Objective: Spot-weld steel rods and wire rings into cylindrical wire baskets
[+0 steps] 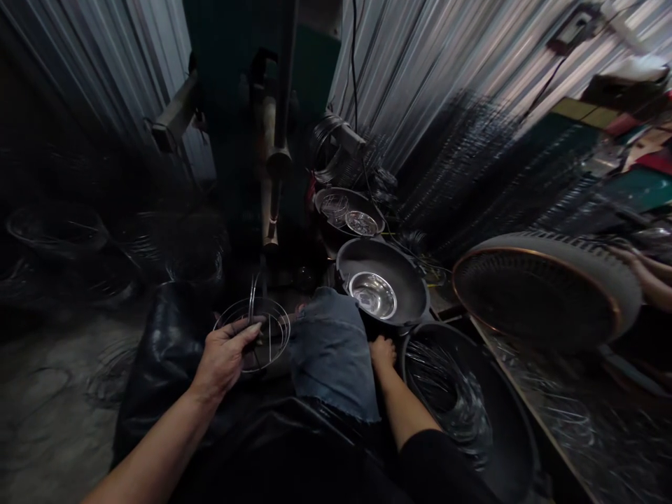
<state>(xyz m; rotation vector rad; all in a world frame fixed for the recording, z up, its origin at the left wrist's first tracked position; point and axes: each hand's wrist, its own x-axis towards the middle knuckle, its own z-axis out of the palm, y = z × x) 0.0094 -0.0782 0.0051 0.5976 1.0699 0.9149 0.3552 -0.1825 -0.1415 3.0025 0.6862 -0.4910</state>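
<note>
While gloom obscures much, a large dark round basin [507, 413], partly hidden by a black fabric sleeve [446, 465], sits right of the frayed, faded-blue denim cloth [333, 357]. Left of that cloth is a thin, silvery, round wire frame [269, 336], a straight bar crossing its ring, parts lost behind the left hand [225, 353], which pinches it between thumb and fingers. At the cloth's right edge the right hand [383, 352] curls; whether it holds anything is unclear.

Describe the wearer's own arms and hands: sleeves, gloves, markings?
Left hand and right hand are both ungloved. Left forearm is bare as far as it shows; a plain black sleeve ends near the right elbow. No cables on either; fine markings can't be made out.
</note>
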